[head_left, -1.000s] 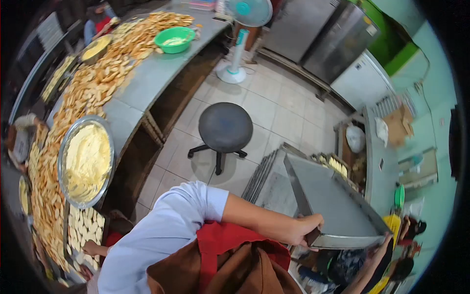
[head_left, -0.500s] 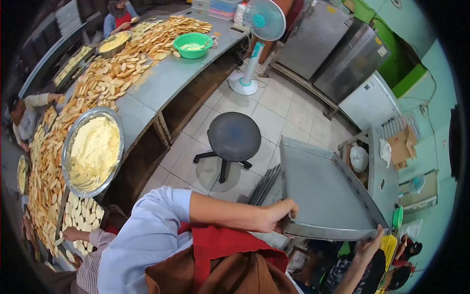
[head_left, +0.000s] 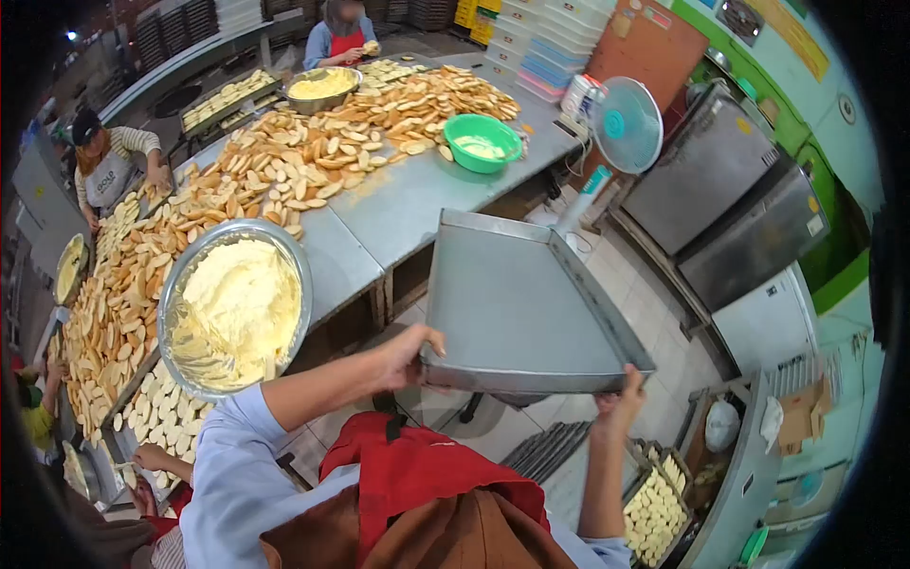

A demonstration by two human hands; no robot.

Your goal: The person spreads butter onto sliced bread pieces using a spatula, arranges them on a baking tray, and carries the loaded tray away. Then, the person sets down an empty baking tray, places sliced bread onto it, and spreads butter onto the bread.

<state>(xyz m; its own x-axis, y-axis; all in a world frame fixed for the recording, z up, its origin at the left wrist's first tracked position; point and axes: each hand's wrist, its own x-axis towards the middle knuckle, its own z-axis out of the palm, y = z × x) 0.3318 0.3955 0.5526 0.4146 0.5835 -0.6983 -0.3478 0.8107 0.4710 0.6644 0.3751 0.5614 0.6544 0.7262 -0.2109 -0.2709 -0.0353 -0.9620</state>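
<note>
Between my two hands is an empty metal baking tray (head_left: 517, 294) with raised sides, held out in front of my red apron above the floor. My left hand (head_left: 406, 356) grips its near left corner, thumb over the rim. At the near right corner, my right hand (head_left: 621, 398) is closed on the edge, its fingers partly under the tray. Left of the tray, a steel bowl (head_left: 171, 332) of pale yellow cream stands on the metal table (head_left: 346, 237), apart from my hands. Many sliced bread pieces (head_left: 227, 190) are heaped along that table.
A green basin (head_left: 483, 156) sits near the table's far edge, with a standing fan (head_left: 621, 123) beyond it. Steel cabinets (head_left: 701, 175) line the right. Filled trays (head_left: 654, 512) lie low at right. Co-workers (head_left: 118, 171) work around the table, one close on my left.
The tray has swung left and farther up in view, from over the right side to in front of the table, with both hands still on it. My view has turned too.
</note>
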